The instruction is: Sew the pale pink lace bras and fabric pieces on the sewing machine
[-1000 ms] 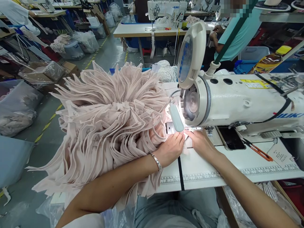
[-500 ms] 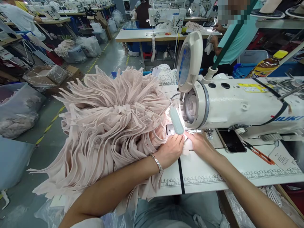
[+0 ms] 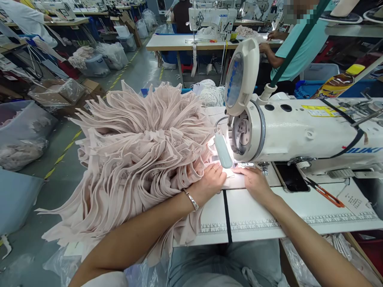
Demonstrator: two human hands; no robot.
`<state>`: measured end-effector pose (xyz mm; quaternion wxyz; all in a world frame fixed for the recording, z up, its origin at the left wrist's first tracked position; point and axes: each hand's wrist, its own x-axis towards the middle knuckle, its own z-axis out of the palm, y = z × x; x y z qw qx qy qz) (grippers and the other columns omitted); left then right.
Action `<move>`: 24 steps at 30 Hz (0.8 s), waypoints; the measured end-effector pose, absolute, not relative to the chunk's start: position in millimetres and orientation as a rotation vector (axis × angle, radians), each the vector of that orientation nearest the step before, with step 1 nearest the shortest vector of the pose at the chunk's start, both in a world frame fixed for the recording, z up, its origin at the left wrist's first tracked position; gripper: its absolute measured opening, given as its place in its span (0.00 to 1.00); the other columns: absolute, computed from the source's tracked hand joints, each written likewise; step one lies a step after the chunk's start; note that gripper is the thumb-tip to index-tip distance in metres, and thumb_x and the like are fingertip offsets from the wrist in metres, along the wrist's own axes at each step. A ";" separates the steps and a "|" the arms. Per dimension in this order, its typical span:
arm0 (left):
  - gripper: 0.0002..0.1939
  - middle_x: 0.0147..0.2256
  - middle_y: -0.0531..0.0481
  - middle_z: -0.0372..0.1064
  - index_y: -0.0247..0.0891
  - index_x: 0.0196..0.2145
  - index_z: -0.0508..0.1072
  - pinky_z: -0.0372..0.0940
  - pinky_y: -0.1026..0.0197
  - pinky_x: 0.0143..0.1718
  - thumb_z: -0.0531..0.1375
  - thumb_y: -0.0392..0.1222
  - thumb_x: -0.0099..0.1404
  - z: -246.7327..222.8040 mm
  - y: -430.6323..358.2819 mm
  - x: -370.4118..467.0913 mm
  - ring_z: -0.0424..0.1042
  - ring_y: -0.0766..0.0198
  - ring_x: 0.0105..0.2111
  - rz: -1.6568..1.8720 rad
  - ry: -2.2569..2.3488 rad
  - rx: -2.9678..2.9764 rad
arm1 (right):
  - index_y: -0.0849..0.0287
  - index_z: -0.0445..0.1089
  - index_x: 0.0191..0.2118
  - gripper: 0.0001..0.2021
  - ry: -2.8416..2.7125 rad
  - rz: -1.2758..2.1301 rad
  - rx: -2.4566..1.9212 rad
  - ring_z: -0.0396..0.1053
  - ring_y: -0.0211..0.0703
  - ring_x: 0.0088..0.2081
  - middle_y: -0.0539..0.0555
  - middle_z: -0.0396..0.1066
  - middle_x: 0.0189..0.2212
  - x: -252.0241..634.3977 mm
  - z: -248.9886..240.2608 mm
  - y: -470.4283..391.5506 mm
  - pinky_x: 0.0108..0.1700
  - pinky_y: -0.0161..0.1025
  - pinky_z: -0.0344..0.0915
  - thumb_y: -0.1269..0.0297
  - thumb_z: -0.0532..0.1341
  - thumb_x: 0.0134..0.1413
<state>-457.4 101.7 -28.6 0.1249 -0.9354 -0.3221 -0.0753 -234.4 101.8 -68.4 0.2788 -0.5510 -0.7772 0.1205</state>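
Both of my hands are at the needle area of a white sewing machine (image 3: 287, 127). My left hand (image 3: 211, 181), with a bracelet at the wrist, is closed with curled fingers at the edge of the pale pink fabric; its fingertips are partly hidden. To its right, my right hand (image 3: 255, 183) lies with fingers stretched out toward the needle area. A small pale piece of cloth (image 3: 229, 173) shows between the hands. A large heap of pale pink lace-trimmed fabric pieces (image 3: 143, 159) lies left of the machine, against my left forearm. A pale lamp (image 3: 223, 150) hides the needle.
A black phone (image 3: 291, 177), orange-handled thread snips (image 3: 327, 195) and a paper tag (image 3: 354, 197) lie right of my right hand. A bottle (image 3: 338, 83) leans behind the machine head. A ruler strip (image 3: 269, 223) runs along the table's front edge. A person in a turquoise shirt (image 3: 302, 48) sits beyond.
My left hand has shifted slightly left, and my right hand has moved a little right, so the gap between them is wider. The small pale cloth shows more clearly.
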 end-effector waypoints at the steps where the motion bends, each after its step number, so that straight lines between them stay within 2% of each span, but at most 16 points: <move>1: 0.10 0.47 0.37 0.74 0.32 0.40 0.70 0.66 0.54 0.53 0.50 0.26 0.72 -26.5 103.9 -461.3 0.74 0.55 0.50 -0.238 -0.938 -2.754 | 0.47 0.79 0.47 0.26 -2.070 0.339 -1.461 0.76 0.48 0.45 0.51 0.79 0.44 -233.7 -69.9 100.9 0.50 0.47 0.72 0.76 0.49 0.55; 3: 0.12 0.51 0.37 0.73 0.31 0.47 0.69 0.64 0.53 0.58 0.52 0.24 0.70 -24.0 107.6 -467.6 0.71 0.55 0.55 -0.272 -0.907 -2.809 | 0.46 0.79 0.47 0.26 -2.064 0.347 -1.437 0.75 0.48 0.48 0.50 0.79 0.46 -233.6 -71.1 99.3 0.52 0.49 0.72 0.76 0.49 0.55; 5: 0.18 0.55 0.37 0.71 0.30 0.53 0.66 0.61 0.51 0.60 0.53 0.22 0.67 -24.2 110.1 -471.0 0.70 0.53 0.58 -0.290 -0.891 -2.850 | 0.47 0.79 0.47 0.26 -2.084 0.321 -1.418 0.75 0.48 0.49 0.50 0.78 0.48 -234.3 -70.9 98.4 0.53 0.50 0.72 0.77 0.49 0.55; 7: 0.21 0.55 0.37 0.71 0.31 0.56 0.64 0.59 0.48 0.62 0.54 0.22 0.66 -26.3 111.8 -471.4 0.68 0.51 0.59 -0.308 -0.907 -2.882 | 0.49 0.79 0.47 0.25 -2.116 0.279 -1.391 0.76 0.48 0.49 0.50 0.78 0.49 -235.0 -70.5 97.9 0.54 0.49 0.73 0.77 0.49 0.56; 11: 0.15 0.52 0.38 0.72 0.33 0.52 0.68 0.58 0.46 0.62 0.51 0.26 0.70 -31.8 114.5 -466.5 0.67 0.51 0.58 -0.373 -0.972 -2.921 | 0.52 0.77 0.49 0.23 -2.171 0.190 -1.342 0.76 0.47 0.50 0.52 0.78 0.50 -235.0 -71.6 96.6 0.55 0.46 0.73 0.77 0.49 0.59; 14: 0.08 0.47 0.39 0.71 0.35 0.44 0.71 0.62 0.45 0.56 0.53 0.35 0.73 -31.6 114.2 -462.6 0.67 0.49 0.53 -0.551 -1.048 -2.975 | 0.53 0.77 0.50 0.22 -2.191 0.150 -1.300 0.76 0.46 0.50 0.52 0.77 0.51 -234.9 -72.6 96.0 0.56 0.45 0.73 0.77 0.49 0.61; 17: 0.10 0.41 0.42 0.69 0.38 0.36 0.70 0.64 0.48 0.51 0.53 0.44 0.73 -21.3 110.8 -460.3 0.67 0.52 0.46 -1.137 -1.315 -3.026 | 0.53 0.76 0.50 0.21 -2.195 0.123 -1.268 0.76 0.46 0.51 0.52 0.77 0.51 -235.5 -72.2 96.3 0.56 0.46 0.73 0.76 0.50 0.62; 19: 0.16 0.35 0.46 0.68 0.39 0.32 0.66 0.64 0.54 0.46 0.49 0.48 0.75 -8.6 108.0 -459.5 0.68 0.57 0.39 -1.657 -1.610 -3.009 | 0.52 0.76 0.49 0.21 -2.202 0.105 -1.255 0.76 0.46 0.51 0.52 0.77 0.51 -236.0 -71.1 96.7 0.56 0.46 0.73 0.76 0.50 0.62; 21: 0.23 0.29 0.50 0.65 0.40 0.29 0.63 0.63 0.57 0.41 0.46 0.58 0.75 5.8 105.9 -459.1 0.66 0.61 0.33 -2.113 -1.829 -2.995 | 0.53 0.76 0.49 0.21 -2.205 0.086 -1.243 0.76 0.46 0.50 0.52 0.77 0.51 -236.5 -69.6 97.1 0.55 0.45 0.74 0.77 0.50 0.62; 24: 0.29 0.28 0.52 0.63 0.39 0.29 0.64 0.62 0.59 0.39 0.54 0.70 0.66 22.5 105.3 -458.4 0.63 0.63 0.32 -2.471 -1.866 -3.062 | 0.53 0.76 0.50 0.22 -2.199 0.058 -1.219 0.76 0.46 0.49 0.52 0.78 0.51 -237.1 -68.6 97.4 0.52 0.45 0.75 0.77 0.50 0.61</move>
